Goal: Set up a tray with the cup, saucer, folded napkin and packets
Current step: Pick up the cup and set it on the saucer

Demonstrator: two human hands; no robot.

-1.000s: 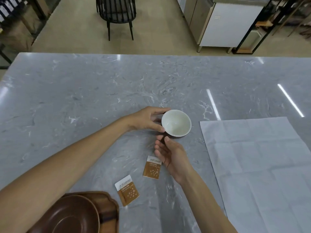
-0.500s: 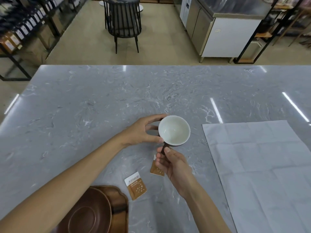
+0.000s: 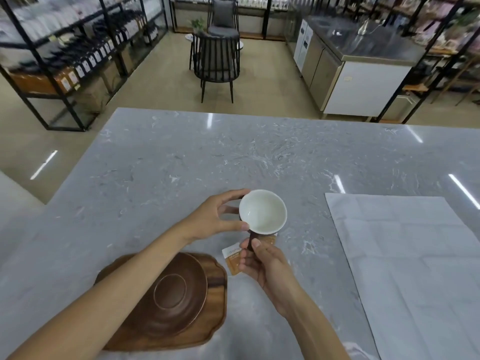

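at frame centre, the rigid, breakable-looking cup [image 3: 262, 211] was pinched at its rim by the left hand [image 3: 215, 219] and at its dark handle by the right hand [image 3: 262, 263]; both hands were closed on it.

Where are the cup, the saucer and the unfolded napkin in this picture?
cup [image 3: 262, 213]: head view, on its white inner bowl.
saucer [image 3: 170, 291]: head view, on its round centre well, on the wooden tray.
napkin [image 3: 415, 255]: head view, on the middle of the flat white sheet.

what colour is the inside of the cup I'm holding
White inside; the cup has a dark brown handle. The head view shows it best.
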